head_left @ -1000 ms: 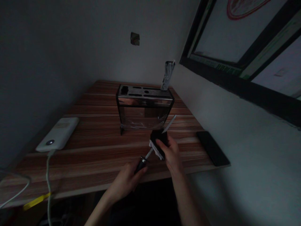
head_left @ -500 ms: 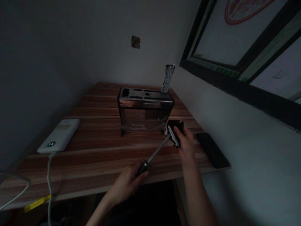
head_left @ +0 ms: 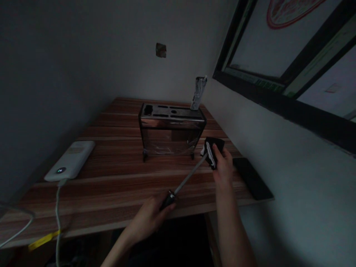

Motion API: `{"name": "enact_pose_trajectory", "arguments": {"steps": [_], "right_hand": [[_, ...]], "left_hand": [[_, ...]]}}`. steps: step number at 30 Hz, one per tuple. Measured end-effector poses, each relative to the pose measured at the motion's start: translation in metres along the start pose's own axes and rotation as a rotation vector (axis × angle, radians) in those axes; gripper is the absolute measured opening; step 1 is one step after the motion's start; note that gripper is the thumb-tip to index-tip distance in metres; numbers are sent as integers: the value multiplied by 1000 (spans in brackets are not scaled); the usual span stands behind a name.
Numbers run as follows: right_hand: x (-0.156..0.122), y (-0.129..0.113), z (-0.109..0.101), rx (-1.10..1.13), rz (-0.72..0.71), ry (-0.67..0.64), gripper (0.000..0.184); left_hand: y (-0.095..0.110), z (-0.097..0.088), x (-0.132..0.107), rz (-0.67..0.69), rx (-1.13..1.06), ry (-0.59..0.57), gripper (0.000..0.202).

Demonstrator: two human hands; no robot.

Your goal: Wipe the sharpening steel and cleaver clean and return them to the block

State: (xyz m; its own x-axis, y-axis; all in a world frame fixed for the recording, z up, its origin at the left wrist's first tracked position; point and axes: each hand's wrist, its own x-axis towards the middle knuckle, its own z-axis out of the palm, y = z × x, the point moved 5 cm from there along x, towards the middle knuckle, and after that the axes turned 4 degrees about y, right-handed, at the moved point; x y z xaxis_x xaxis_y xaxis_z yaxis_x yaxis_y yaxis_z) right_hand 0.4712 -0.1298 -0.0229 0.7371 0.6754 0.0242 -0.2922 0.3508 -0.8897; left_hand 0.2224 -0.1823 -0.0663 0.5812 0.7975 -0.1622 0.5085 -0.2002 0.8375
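My left hand [head_left: 151, 217] is closed round the black handle of a sharpening steel [head_left: 190, 175], whose long grey rod points up and to the right. My right hand [head_left: 223, 163] grips a folded black cloth [head_left: 216, 144] with a white edge. The cloth is wrapped about the far end of the rod, so the tip is hidden. Just behind the hands stands a knife block [head_left: 174, 123] with a slotted metal top and clear sides. One item wrapped in plastic film [head_left: 198, 92] sticks up from its right end.
A white power bank [head_left: 71, 159] with a lit display lies at the left, its cable [head_left: 58, 218] with a yellow tie running over the table's [head_left: 111, 200] front edge. At the right edge lies a black phone [head_left: 251, 178]. Walls bound the back and right, with a dark window frame [head_left: 258, 91] above.
My right hand and the cloth have slid a little up and to the right, towards the rod's far end, baring more rod. My left hand has hardly moved.
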Motion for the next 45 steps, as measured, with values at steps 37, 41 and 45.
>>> {"name": "enact_pose_trajectory", "arguments": {"steps": [37, 41, 45], "right_hand": [[-126, 59, 18, -315, 200, -445, 36], [-126, 58, 19, -276, 230, -470, 37], [-127, 57, 20, -276, 219, -483, 35]], "left_hand": [[-10, 5, 1, -85, -259, 18, 42], [-12, 5, 1, -79, -240, 30, 40], [-13, 5, 0, -99, -233, 31, 39]]}}
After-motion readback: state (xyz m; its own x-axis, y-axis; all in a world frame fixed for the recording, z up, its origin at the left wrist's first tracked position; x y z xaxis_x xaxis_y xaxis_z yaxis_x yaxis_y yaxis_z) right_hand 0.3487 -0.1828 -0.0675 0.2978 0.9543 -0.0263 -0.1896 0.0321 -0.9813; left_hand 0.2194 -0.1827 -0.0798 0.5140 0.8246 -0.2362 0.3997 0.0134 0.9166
